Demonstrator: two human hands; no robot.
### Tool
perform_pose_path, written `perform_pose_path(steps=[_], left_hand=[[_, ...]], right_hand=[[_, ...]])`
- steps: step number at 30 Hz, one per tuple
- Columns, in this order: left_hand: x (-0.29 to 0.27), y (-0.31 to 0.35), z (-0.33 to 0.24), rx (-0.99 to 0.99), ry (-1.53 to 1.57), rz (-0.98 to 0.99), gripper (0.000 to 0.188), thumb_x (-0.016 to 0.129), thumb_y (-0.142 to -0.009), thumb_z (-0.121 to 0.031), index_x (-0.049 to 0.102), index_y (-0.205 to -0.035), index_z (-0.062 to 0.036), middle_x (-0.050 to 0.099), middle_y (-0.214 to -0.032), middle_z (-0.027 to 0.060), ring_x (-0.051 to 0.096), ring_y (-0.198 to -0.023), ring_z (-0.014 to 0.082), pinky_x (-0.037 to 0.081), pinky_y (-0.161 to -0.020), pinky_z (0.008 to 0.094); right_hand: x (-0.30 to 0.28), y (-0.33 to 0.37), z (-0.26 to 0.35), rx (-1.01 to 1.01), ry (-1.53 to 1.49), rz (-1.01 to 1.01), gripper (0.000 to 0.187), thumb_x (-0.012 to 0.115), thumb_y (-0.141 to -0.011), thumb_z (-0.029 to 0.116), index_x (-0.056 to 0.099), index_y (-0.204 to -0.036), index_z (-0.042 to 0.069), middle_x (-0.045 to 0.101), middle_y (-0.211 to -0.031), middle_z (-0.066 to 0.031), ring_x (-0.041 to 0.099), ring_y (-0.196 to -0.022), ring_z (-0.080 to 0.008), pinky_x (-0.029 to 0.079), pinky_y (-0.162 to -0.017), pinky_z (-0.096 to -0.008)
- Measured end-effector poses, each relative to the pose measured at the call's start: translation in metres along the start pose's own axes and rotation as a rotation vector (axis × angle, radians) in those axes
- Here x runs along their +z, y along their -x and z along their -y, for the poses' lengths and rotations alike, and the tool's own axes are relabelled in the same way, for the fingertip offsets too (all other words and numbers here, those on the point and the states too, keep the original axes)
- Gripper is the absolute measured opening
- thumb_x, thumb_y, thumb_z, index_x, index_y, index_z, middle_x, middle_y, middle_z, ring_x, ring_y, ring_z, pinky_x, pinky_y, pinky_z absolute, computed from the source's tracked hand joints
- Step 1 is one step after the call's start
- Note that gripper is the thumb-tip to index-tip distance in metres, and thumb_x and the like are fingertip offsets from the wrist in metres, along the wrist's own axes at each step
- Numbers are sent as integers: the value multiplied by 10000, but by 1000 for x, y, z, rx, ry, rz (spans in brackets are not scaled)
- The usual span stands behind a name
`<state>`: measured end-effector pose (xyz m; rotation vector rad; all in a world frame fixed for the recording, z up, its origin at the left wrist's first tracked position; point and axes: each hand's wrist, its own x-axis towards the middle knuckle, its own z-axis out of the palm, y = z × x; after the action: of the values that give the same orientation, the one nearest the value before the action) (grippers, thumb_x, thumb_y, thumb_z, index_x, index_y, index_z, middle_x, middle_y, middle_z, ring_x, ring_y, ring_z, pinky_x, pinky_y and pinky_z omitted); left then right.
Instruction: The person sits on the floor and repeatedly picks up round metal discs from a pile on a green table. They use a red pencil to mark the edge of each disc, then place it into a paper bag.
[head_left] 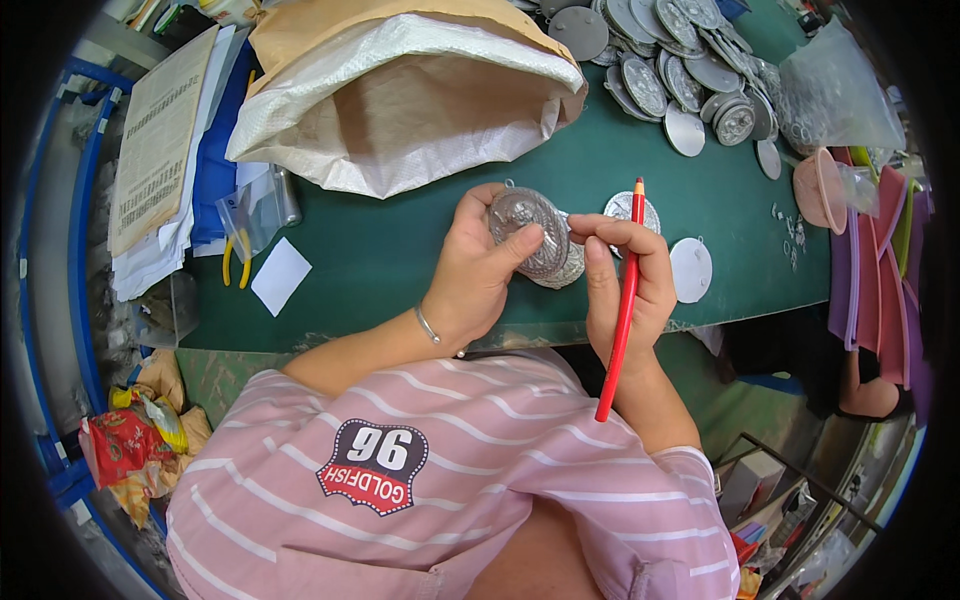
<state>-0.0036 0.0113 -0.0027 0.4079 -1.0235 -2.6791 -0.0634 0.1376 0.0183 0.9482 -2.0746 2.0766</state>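
Note:
My left hand (468, 268) is closed around a small stack of silver embossed medallions (527, 218), thumb across the top one. A small hanging loop shows at the upper edge of the stack. A red pencil (622, 320) is held in my right hand (650, 275), slanting with its tip pointing up and away from me. The right fingertips are pinched close to the medallions' right edge; whether something small is between them I cannot make out. Beside that hand, an embossed medallion (650, 212) and a plain-faced disc (691, 270) lie on the green table (400, 235).
A big white-lined sack (400, 165) gapes open beyond my hands. Silver medallions (685, 80) are heaped at the far right, near a clear plastic bag (838, 90) and pink cup (820, 190). Papers (160, 150), yellow-handled pliers (237, 258) and a white card (281, 276) lie left.

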Motion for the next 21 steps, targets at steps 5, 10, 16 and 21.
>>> perform_pose_path(steps=[5,10,16,21], left_hand=[[-1,0,1,51,16,35,430,623,-826,-6,375,-1168,-88,503,-1028,44,538,-969,147,449,-865,321],[-2,0,1,95,1,52,457,644,-792,29,378,-1150,-73,504,-1021,54,540,-963,142,456,-861,295],[-3,3,-1,164,-193,133,428,652,-787,28,400,-1126,-42,503,-1009,62,541,-950,135,473,-855,297],[4,-1,-3,103,-140,70,377,588,-852,-8,417,-1188,19,535,-1062,100,562,-971,157,485,-853,295]], right_hand=[[-2,1,1,21,-47,17,134,583,-837,-43,523,-955,-22,651,-923,-147,628,-833,-185,486,-772,-280],[-4,0,0,-26,-18,26,185,623,-799,-59,526,-951,-16,650,-895,-134,625,-819,-176,488,-766,-276],[-2,-2,3,17,-27,71,220,666,-770,-51,529,-935,-3,645,-889,-129,615,-789,-167,491,-736,-274],[-15,-9,-6,373,-339,-148,207,678,-767,-37,527,-896,22,639,-873,-113,578,-697,-114,476,-605,-221]])
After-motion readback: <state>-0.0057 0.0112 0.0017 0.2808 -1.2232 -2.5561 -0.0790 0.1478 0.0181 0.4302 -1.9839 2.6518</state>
